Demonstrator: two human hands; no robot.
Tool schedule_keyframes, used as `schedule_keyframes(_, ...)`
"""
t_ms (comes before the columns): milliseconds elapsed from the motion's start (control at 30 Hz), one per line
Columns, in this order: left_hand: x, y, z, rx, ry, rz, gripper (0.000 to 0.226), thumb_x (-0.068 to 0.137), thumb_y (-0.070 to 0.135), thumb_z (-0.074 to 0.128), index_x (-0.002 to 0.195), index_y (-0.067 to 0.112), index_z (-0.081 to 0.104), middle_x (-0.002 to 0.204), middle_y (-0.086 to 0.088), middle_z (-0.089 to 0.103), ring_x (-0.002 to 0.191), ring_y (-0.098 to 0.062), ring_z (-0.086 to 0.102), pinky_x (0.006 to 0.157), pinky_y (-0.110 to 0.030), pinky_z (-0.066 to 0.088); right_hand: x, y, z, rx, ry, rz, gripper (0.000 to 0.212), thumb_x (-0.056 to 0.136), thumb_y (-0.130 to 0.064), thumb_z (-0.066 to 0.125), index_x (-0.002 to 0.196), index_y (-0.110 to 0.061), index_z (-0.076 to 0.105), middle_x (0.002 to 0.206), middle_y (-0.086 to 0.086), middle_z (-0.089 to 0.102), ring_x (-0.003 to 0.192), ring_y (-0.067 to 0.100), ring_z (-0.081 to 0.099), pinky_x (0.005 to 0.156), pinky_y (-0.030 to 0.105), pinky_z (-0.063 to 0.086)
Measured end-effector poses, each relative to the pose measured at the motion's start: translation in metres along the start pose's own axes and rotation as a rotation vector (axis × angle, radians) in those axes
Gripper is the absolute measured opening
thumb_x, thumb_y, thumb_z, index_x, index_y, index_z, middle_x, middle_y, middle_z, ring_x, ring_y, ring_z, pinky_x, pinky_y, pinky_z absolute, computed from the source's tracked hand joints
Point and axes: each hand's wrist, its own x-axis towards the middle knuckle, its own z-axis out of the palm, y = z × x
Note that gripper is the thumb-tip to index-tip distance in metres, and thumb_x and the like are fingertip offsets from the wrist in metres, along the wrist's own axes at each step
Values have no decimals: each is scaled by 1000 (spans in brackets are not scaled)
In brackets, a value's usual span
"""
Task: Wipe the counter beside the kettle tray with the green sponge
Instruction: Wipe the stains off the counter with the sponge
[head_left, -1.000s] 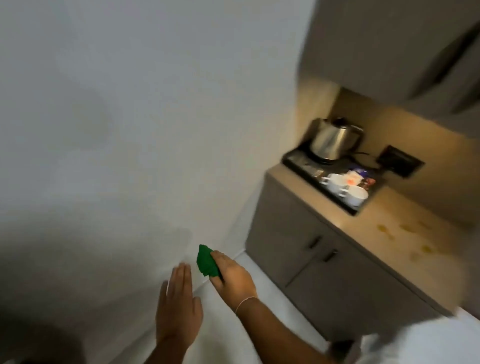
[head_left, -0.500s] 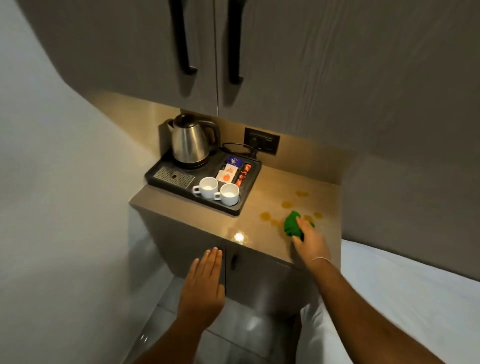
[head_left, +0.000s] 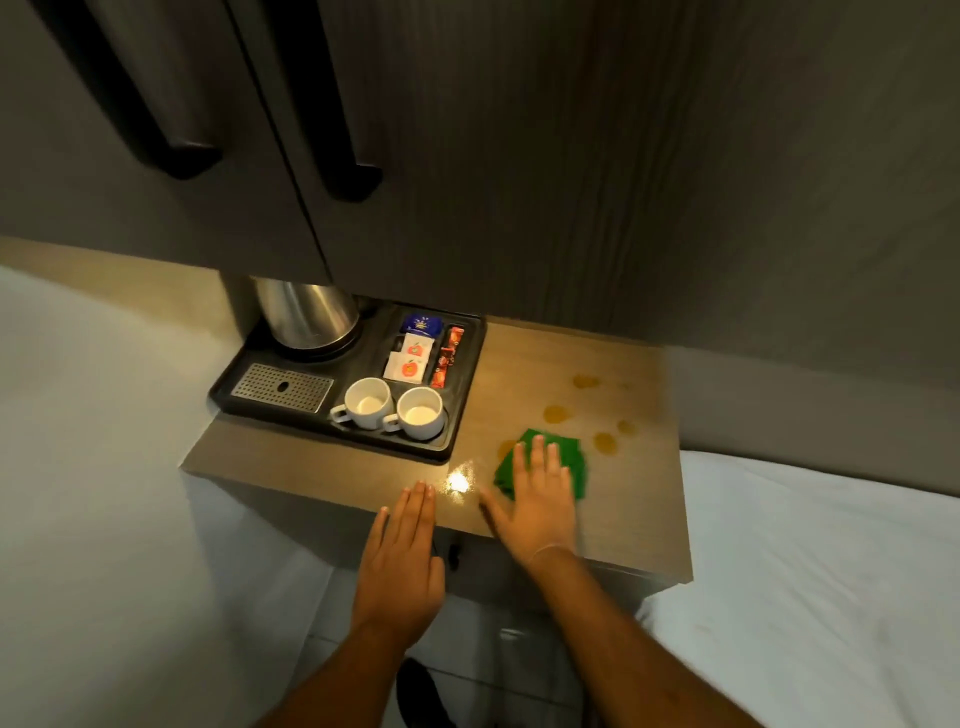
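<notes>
The green sponge (head_left: 569, 456) lies flat on the tan counter (head_left: 639, 509), right of the black kettle tray (head_left: 457, 415). My right hand (head_left: 537, 499) presses down on the sponge with the palm and spread fingers. Several yellowish stains (head_left: 556, 414) dot the counter beyond and beside the sponge. My left hand (head_left: 400, 566) hovers flat and empty at the counter's front edge, fingers together. A steel kettle (head_left: 306, 312) stands at the tray's back left, its top hidden by the cabinet.
Two white cups (head_left: 395, 410) sit at the tray's front, sachets (head_left: 415, 353) behind them and a metal drip grille (head_left: 283, 387) at left. Dark upper cabinets with black handles (head_left: 343, 156) hang low overhead. A white bed (head_left: 810, 571) borders the counter's right side.
The view has closed in on the counter. My right hand went from gripping the bunched sponge to pressing it flat, a little nearer the front edge. My left hand rose to the counter edge.
</notes>
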Motion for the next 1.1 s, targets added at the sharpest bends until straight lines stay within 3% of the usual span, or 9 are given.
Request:
schedule_keyframes(167,22,11,21,17,-48,-8,89,96,33,41,167,14,-10,177,-5,-13,164,-23,-11,134,-47,2,-42,39,20,-44,-76,-169,73,105,-71,20,169,-37,10,178,-6,-1,166,20,-1,133,50,17)
schedule_keyframes(300,32,12,34,9,-84,60,91,97,30,42,167,18,-16,178,-4,-17,164,-20,-15,135,-48,5,-16,104,-15,-47,-10,106,68,104,-59,41,166,-39,23,178,0,4,165,27,6,132,54,23)
schedule_keyframes(433,41,6,39,-12,-109,24,92,96,28,42,167,19,-18,179,-4,-15,163,-19,-18,134,-50,7,65,99,-45,45,51,277,76,108,-41,46,171,-18,9,178,8,9,166,29,5,134,52,12)
schedule_keyframes(500,42,5,39,-5,-96,11,94,95,28,43,167,17,-17,179,-5,-14,164,-20,-17,134,-50,7,92,58,-42,45,42,198,75,108,-39,44,170,-13,11,178,10,14,165,29,9,134,50,14)
schedule_keyframes(633,43,5,40,13,-69,-2,101,93,29,50,166,15,-17,179,-7,-14,164,-21,-17,135,-49,6,52,-11,-2,44,-57,-145,81,100,-43,46,170,-27,9,178,-3,6,165,21,4,134,51,14)
schedule_keyframes(767,48,8,39,3,-95,-23,102,94,30,48,164,14,-23,177,-9,-22,163,-23,-22,135,-49,4,-16,25,21,31,-152,-356,87,95,-47,47,170,-35,4,179,-9,3,166,15,1,133,52,18)
schedule_keyframes(967,53,16,38,-14,-143,-33,106,92,28,48,161,15,-31,175,-9,-27,161,-24,-27,134,-51,4,70,101,-34,-13,9,129,71,107,-34,41,170,-24,12,179,3,8,166,26,6,133,56,19)
schedule_keyframes(1033,53,17,37,-19,-141,-49,107,91,28,50,162,13,-29,176,-10,-26,161,-25,-27,134,-50,4,103,72,-40,5,-4,159,68,109,-32,37,171,-20,11,179,6,7,166,27,4,134,53,13)
schedule_keyframes(1100,52,17,36,-47,-119,-55,109,89,29,53,163,12,-26,177,-10,-24,161,-24,-25,134,-49,3,109,27,-31,24,-34,53,68,109,-32,37,170,-21,12,179,4,6,166,26,4,134,52,12)
